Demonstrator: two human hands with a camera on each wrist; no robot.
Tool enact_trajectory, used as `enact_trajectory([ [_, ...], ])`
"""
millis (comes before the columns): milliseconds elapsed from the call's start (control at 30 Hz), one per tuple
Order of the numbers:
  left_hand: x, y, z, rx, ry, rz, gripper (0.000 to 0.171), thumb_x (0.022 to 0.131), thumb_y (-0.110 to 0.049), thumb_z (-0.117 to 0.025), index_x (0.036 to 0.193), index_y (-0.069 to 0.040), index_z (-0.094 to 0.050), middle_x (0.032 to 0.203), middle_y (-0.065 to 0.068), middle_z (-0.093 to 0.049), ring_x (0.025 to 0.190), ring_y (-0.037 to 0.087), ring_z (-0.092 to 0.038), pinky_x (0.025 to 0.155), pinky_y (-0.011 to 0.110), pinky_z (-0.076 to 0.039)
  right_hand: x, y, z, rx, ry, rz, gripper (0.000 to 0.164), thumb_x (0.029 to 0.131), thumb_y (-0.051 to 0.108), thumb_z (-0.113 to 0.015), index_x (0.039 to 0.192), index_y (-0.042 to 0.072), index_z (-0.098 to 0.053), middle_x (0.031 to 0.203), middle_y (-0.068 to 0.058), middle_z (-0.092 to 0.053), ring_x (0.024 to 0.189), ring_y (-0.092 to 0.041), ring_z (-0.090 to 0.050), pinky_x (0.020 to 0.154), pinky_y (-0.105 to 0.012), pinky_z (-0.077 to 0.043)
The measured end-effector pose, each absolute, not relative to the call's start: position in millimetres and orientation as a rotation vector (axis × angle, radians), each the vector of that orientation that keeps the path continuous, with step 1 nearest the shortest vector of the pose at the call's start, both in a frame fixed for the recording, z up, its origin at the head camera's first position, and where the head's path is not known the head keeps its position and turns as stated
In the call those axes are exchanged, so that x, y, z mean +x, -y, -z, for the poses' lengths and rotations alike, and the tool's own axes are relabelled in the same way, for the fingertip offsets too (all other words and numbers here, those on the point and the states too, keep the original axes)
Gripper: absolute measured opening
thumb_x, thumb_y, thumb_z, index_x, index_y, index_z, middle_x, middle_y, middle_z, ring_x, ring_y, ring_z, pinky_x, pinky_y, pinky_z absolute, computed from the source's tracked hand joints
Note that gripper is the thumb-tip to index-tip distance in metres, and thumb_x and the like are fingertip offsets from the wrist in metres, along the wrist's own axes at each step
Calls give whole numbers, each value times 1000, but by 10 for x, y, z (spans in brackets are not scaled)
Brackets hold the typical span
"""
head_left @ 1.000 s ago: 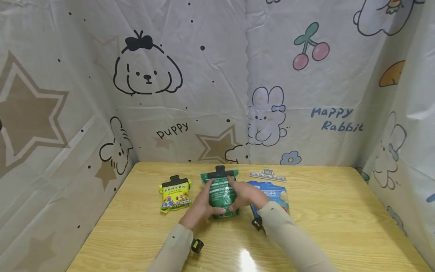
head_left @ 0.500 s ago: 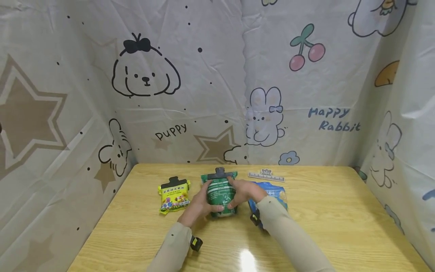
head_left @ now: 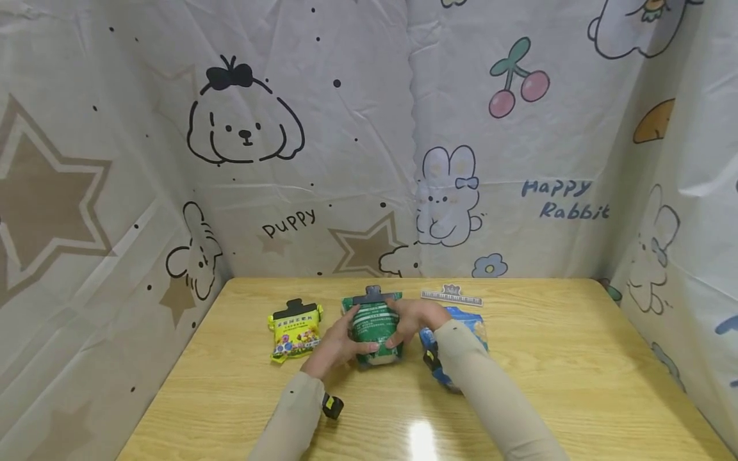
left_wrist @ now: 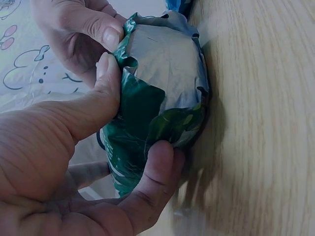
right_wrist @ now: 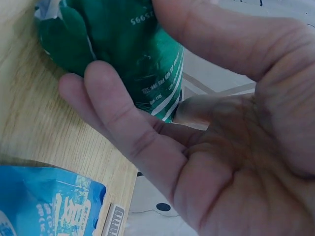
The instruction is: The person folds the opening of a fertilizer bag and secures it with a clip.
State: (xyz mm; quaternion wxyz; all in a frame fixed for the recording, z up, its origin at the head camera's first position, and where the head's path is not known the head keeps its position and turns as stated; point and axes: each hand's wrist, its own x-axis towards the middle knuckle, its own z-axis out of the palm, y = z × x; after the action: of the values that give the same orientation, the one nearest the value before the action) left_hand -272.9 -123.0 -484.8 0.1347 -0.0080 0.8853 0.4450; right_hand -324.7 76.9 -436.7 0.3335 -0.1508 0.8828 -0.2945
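Both hands hold a green printed bag [head_left: 375,325], one on each side, in the middle of the table. A dark wide clip [head_left: 369,298] closes its top edge. My left hand [head_left: 336,347] grips the bag's left side, thumb across the lower front. On the opposite side my right hand [head_left: 410,318] grips with thumb low and fingers near the top. The left wrist view shows the bag's silvery crumpled base [left_wrist: 167,61], facing the camera, close over the wood. Both thumbs press near the base's edge there.
Left of the green bag lies a yellow bag [head_left: 296,335] with a black clip [head_left: 295,310]. A blue bag [head_left: 469,323] sits at the right, partly under the right sleeve [head_left: 473,358]. Behind it lies a white clip with a piano-key pattern [head_left: 451,296]. A patterned cloth [head_left: 346,160] encloses the table [head_left: 548,358].
The green bag's lower end has tipped up a little, showing its pale base. My right wrist has shifted slightly forward, and more of the blue bag's lower end shows beside the sleeve.
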Motion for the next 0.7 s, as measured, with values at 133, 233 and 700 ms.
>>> enact_trajectory([
  [133, -2747, 1237, 4853, -15, -2538, -1324, 105, 80, -34, -86, 163, -23, -23, 160, 27, -35, 139, 47, -47, 112, 60, -43, -3279, -795, 4371, -395, -2283, 782, 109, 82, 23, -86, 164, 12, -14, 160, -24, -35, 96, -28, -75, 110, -49, -49],
  [233, -2756, 1259, 4846, -33, -2530, -1329, 103, 81, -34, -86, 162, -24, -24, 156, 29, -40, 129, 41, -55, 108, 58, -47, -3309, -796, 4389, -418, -2252, 811, 109, 83, 23, -85, 164, 13, -12, 162, -24, -32, 99, -27, -75, 108, -48, -51],
  [700, -2833, 1288, 4848, -58, -2504, -1276, 98, 81, -38, -85, 161, -27, -29, 158, 31, -36, 140, 48, -45, 113, 62, -40, -3425, -839, 4523, -412, -2199, 826, 110, 84, 29, -84, 164, 16, -10, 167, -22, -24, 92, -25, -75, 115, -51, -43],
])
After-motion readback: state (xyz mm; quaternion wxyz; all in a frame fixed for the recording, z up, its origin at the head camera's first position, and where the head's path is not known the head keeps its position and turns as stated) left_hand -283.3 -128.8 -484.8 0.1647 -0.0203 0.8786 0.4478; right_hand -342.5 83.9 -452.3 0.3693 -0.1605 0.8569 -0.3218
